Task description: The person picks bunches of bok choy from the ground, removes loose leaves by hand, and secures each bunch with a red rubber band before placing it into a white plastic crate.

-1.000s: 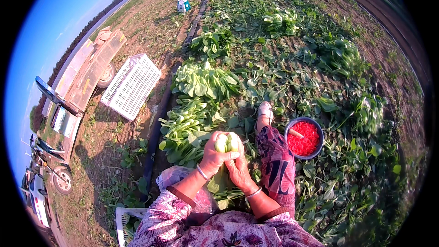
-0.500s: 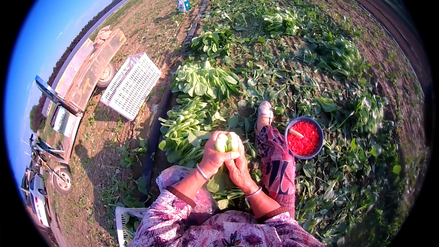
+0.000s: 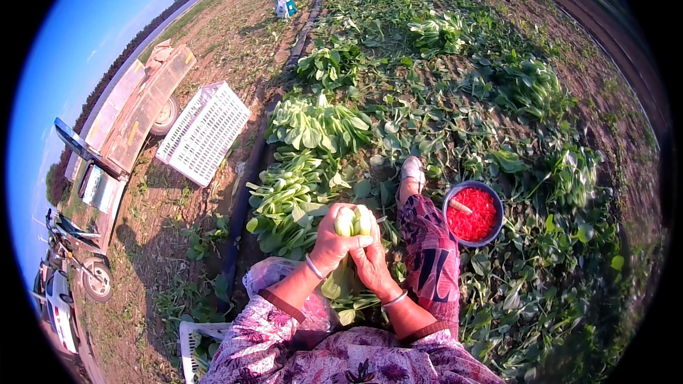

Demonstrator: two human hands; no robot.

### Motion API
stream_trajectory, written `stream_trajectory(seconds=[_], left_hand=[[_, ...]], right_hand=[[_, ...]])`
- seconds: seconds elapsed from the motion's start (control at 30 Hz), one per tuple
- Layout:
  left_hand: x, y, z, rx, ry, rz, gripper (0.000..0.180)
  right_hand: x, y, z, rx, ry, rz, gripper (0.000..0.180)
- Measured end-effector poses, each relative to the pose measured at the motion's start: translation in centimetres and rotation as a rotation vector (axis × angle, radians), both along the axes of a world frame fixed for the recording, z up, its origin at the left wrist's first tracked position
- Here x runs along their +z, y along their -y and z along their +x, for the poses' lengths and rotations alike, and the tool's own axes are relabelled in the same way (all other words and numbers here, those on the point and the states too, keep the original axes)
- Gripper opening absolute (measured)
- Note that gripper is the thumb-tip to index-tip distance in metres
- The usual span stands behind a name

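Observation:
Both my hands are wrapped around a bunch of bok choy (image 3: pixel 353 222), its pale stem ends up and its leaves hanging down between my forearms. My left hand (image 3: pixel 332 245) grips it from the left, and my right hand (image 3: pixel 373 262) closes on it from the right, the thumbs meeting in front. Just beyond my left hand lies a heap of cut bok choy (image 3: pixel 288 188), with another pile (image 3: pixel 318 126) farther off. To the right of my leg stands a round basin (image 3: pixel 473 215) of red strips, with a light brown handle sticking out.
A white plastic crate (image 3: pixel 205 134) stands on the soil at left, near a flatbed cart (image 3: pixel 135 110). A dark hose (image 3: pixel 245 220) runs along the bed's left edge. More greens piles (image 3: pixel 530 89) lie at right. Another crate's corner (image 3: pixel 188 348) shows by my left side.

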State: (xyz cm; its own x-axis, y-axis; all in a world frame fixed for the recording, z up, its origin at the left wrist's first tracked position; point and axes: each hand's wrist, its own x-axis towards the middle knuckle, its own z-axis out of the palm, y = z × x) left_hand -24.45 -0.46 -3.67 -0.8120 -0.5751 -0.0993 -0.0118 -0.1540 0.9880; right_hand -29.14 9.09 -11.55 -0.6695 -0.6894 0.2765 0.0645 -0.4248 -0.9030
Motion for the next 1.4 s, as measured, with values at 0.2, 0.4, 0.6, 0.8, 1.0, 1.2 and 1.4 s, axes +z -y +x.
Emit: stream_trajectory(seconds=[0.2, 0.4, 0.6, 0.8, 1.0, 1.2, 1.4], left_hand=[[0.2, -0.1, 0.0, 0.004, 0.009, -0.023, 0.066], [0.1, -0.1, 0.0, 0.005, 0.008, -0.017, 0.066], [-0.1, -0.1, 0.0, 0.003, 0.007, -0.021, 0.066], [0.0, -0.1, -0.2, 0.002, -0.011, -0.003, 0.066], [0.7, 1.0, 0.9, 0.091, -0.017, 0.022, 0.068], [3.4, 8.1, 3.3, 0.389, -0.316, -0.119, 0.038], [4.6, 10.7, 8.0, 0.530, -0.306, -0.140, 0.023]], right_hand=[[0.0, 0.0, 0.0, 0.010, 0.015, -0.002, 0.076], [0.2, -0.1, 0.0, 0.021, 0.032, -0.003, 0.075], [0.7, -0.3, -0.2, 0.023, 0.028, -0.014, 0.075], [0.6, -0.2, -0.2, 0.007, 0.028, -0.010, 0.074], [0.6, -0.4, -0.9, 0.047, -0.080, 0.093, 0.069], [-3.5, -0.9, -2.4, -0.174, 0.246, 0.275, 0.044], [-9.0, 1.4, -1.6, -0.028, 0.350, 0.505, 0.030]])
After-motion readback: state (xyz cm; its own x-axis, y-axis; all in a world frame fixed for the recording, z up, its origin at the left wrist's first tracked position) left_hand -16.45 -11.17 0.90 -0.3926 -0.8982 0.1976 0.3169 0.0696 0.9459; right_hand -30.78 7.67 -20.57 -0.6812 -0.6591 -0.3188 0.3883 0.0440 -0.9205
